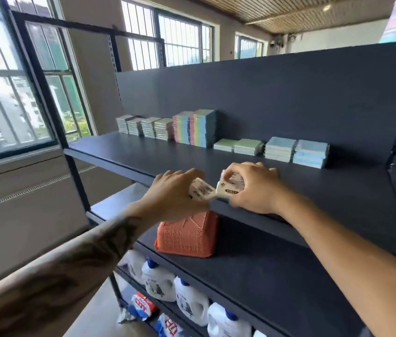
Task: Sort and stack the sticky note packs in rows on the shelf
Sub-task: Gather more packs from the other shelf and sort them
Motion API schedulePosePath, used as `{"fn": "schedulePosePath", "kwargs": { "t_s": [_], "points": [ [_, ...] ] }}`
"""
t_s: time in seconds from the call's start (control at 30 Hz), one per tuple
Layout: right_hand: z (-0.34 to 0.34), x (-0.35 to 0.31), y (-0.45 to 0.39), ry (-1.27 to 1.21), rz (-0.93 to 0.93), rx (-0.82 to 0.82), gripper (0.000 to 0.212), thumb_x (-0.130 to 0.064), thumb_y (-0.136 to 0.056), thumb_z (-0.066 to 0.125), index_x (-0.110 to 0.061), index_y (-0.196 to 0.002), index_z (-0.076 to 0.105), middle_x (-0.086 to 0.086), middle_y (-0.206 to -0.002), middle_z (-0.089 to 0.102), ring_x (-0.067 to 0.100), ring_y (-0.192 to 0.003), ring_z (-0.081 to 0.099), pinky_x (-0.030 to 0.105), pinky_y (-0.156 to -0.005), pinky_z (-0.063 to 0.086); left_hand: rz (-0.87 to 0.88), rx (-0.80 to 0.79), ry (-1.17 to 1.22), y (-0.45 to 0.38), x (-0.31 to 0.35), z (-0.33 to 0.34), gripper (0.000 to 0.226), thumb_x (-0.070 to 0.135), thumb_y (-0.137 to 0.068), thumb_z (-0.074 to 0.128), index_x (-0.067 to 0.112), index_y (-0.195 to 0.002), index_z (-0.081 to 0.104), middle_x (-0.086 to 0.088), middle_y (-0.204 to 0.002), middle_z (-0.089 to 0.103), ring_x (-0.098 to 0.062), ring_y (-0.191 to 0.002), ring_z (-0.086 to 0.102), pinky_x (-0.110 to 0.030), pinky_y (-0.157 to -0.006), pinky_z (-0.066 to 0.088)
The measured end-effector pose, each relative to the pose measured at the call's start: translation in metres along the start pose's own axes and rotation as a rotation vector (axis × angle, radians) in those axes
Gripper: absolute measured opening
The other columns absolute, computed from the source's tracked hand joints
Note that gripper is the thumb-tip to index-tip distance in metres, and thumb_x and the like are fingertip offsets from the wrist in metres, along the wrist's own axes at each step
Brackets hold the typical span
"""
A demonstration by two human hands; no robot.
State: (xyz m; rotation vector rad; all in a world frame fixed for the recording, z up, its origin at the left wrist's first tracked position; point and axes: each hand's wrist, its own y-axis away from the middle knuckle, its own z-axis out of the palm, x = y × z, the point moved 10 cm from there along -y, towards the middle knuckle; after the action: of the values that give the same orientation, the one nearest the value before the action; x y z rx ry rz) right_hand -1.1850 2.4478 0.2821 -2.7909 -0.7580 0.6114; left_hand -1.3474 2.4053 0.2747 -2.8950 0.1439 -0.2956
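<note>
Both hands were right up at the front edge of the dark shelf (216, 154), nearly touching each other. The left hand (175, 193) had its fingers curled over one white sticky note pack (200, 192), and the right hand (253, 188) pinched a second white pack (231, 187) just beside it, label up. Beyond the hands, stacked packs (296, 152) lined the back wall. Below the left hand sat an orange basket (187, 237), upside down, with white jugs (189, 297) lower still.

A shop: dark retail shelving (289, 98) stocked with detergent jugs (189, 300).
</note>
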Motion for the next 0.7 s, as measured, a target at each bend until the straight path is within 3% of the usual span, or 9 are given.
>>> {"fn": "schedulePosePath", "kwargs": {
  "t_s": [0.1,0.4,0.5,0.63,0.7],
  "points": [
    [-0.003,0.03,-0.03,0.052,0.096,0.053,0.043,-0.041,-0.071,0.068,-0.042,-0.112,0.057,-0.013,-0.118,0.058,0.02,-0.113,0.049,0.038,-0.088,0.025,0.023,-0.005,-0.004,-0.044,-0.007,0.012,0.065,0.072,-0.084,0.058,0.049,-0.143,0.041,0.006,-0.135,0.061,-0.024,-0.126,0.048,-0.045,-0.107,0.036],
    [-0.012,0.114,-0.048,0.111,0.415,-0.01,0.044,-0.031,-0.07,0.074,-0.042,-0.11,0.06,-0.016,-0.097,0.057,0.018,-0.103,0.052,0.038,-0.095,0.042,0.189,-0.116,0.051,-0.156,0.014,0.06,0.072,0.071,-0.087,0.053,0.044,-0.152,0.039,-0.007,-0.148,0.05,-0.034,-0.136,0.042,-0.045,-0.109,0.04],
    [-0.013,0.133,-0.048,0.069,0.516,-0.02,0.044,-0.028,-0.067,0.075,-0.045,-0.105,0.059,-0.014,-0.103,0.062,0.016,-0.1,0.055,0.033,-0.087,0.045,0.256,-0.172,0.052,-0.186,0.022,0.073,0.078,0.077,-0.08,0.049,0.043,-0.15,0.044,-0.007,-0.146,0.05,-0.036,-0.134,0.044,-0.044,-0.106,0.042],
    [-0.007,0.144,-0.052,0.035,0.596,-0.047,0.041,-0.025,-0.069,0.073,-0.046,-0.101,0.059,-0.018,-0.101,0.061,0.013,-0.096,0.055,0.029,-0.074,0.038,0.362,-0.266,0.072,-0.213,0.025,0.09,0.071,0.077,-0.078,0.052,0.045,-0.141,0.05,-0.003,-0.145,0.047,-0.033,-0.134,0.045,-0.045,-0.108,0.044],
    [-0.004,0.142,-0.053,0.031,0.613,-0.05,0.041,-0.029,-0.068,0.072,-0.047,-0.102,0.058,-0.018,-0.105,0.062,0.013,-0.099,0.056,0.029,-0.077,0.04,0.396,-0.285,0.066,-0.222,0.024,0.095,0.072,0.083,-0.076,0.053,0.045,-0.137,0.051,-0.001,-0.14,0.049,-0.032,-0.131,0.048,-0.045,-0.105,0.046]
  ]
}}
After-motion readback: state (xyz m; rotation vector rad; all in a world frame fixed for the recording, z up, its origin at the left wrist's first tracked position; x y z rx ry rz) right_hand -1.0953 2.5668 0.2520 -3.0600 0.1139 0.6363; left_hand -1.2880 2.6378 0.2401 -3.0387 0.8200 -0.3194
